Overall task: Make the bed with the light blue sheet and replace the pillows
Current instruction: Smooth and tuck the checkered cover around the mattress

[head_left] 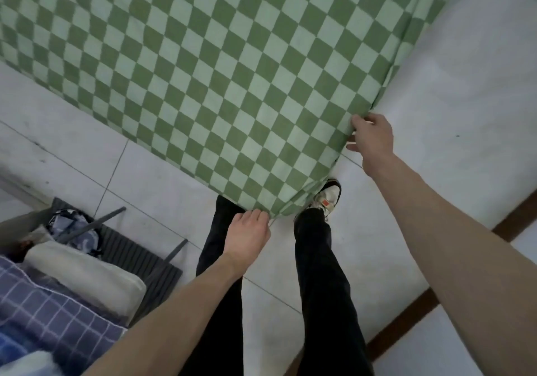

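Note:
A green and pale green checkered sheet covers the bed and fills the upper part of the head view, its corner pointing down toward me. My left hand grips the sheet's edge right at that corner, fingers curled under the fabric. My right hand holds the sheet's right edge a little further up, thumb on top and fingers underneath. A cream pillow lies at the lower left, off the bed. No light blue sheet is visible.
My legs in black trousers and a white shoe stand at the bed's corner on pale floor tiles. At lower left a blue grid-patterned blanket, patterned fabric and a dark ribbed chair sit together.

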Available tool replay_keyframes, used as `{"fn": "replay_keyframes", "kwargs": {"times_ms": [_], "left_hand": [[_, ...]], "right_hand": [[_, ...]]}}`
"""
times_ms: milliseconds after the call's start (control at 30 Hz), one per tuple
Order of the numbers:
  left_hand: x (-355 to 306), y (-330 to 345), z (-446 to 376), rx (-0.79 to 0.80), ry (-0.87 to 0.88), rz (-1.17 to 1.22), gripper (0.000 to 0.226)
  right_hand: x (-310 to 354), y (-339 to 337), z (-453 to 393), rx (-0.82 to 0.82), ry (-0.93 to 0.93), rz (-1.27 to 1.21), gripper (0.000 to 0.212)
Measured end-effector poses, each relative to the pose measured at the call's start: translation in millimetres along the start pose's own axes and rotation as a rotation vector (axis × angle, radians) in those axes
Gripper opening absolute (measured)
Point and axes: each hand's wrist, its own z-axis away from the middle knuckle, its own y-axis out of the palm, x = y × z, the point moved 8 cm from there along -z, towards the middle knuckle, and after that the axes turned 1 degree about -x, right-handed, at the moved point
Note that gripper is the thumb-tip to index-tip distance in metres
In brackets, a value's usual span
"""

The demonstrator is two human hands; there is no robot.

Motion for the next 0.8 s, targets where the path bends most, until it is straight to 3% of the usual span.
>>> {"fn": "replay_keyframes", "kwargs": {"times_ms": [67, 133, 233, 300, 400, 600, 800], "left_hand": [[-5, 6, -3, -0.037, -0.104, 0.099, 0.017], [3, 18, -3, -0.010, -0.334, 0.326, 0.006], [13, 52, 24, 0.112, -0.890, 0.871, 0.035], [-2, 70, 38, 0.144, -1.116, 1.237, 0.049], [-26, 75, 33, 0.071, -1.190, 1.571, 0.037], [-50, 77, 25, -0.141, -1.222, 1.785, 0.014], [-61, 83, 13, -0.262, -1.206, 2.116, 0.012]], "right_hand": [[14, -5, -13, 0.005, -0.038, 0.085, 0.029], [14, -13, -21, 0.006, -0.042, 0.107, 0.031], [0, -20, -19, 0.053, -0.002, -0.004, 0.029], [-13, -22, -11, 0.079, 0.018, -0.025, 0.033], [-36, -11, 6, 0.224, 0.092, -0.006, 0.036], [-106, 31, 52, 0.593, 0.109, 0.326, 0.035], [-132, 54, 61, 0.529, 0.005, 0.267, 0.028]]}}
